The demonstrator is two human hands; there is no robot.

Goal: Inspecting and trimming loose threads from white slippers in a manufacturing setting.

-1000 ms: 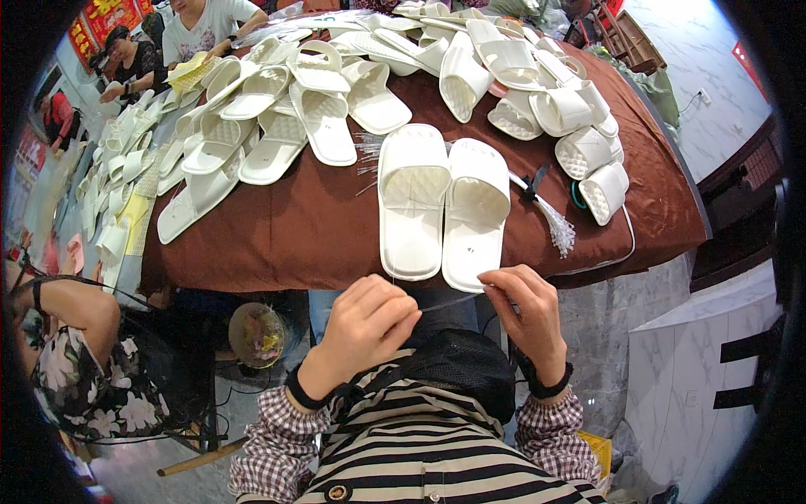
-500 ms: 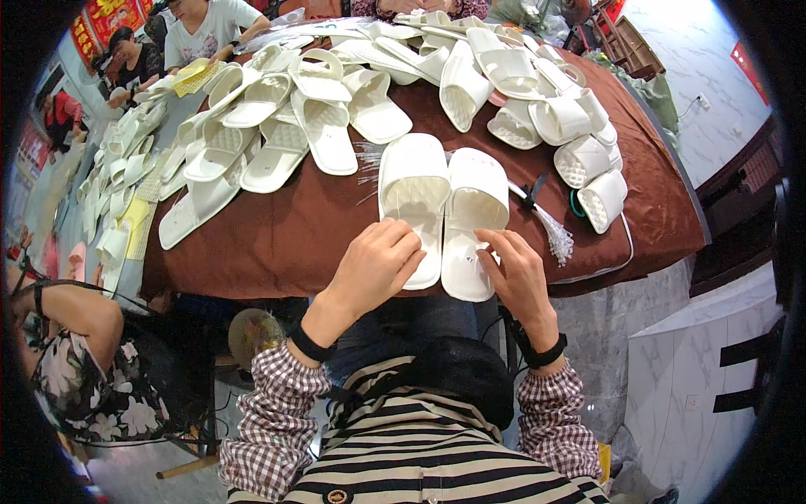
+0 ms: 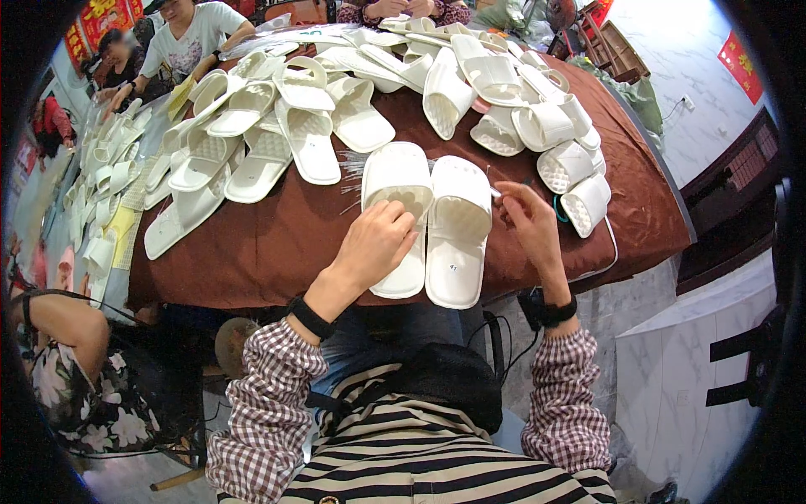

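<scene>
Side by side at the table's near edge lie two white slippers, a left one and a right one, toes pointing away from me. My left hand rests over the left slipper, its curled fingers at the rear edge of the strap. What those fingertips pinch, if anything, is hidden. To the right of the right slipper, my right hand is raised beside its strap with thumb and fingers drawn together. A small white bit shows at its fingertips, too small to name. Thin white strands lie beyond the left slipper.
White slippers are heaped across the brown tablecloth, with more at its right side. Another table at the left holds further slippers. Co-workers sit around; a person's knee is close at my left.
My right hand has moved right and away from me, from over the right slipper's heel to beside its strap. My left hand stays at the left slipper. The whole view has shifted slightly.
</scene>
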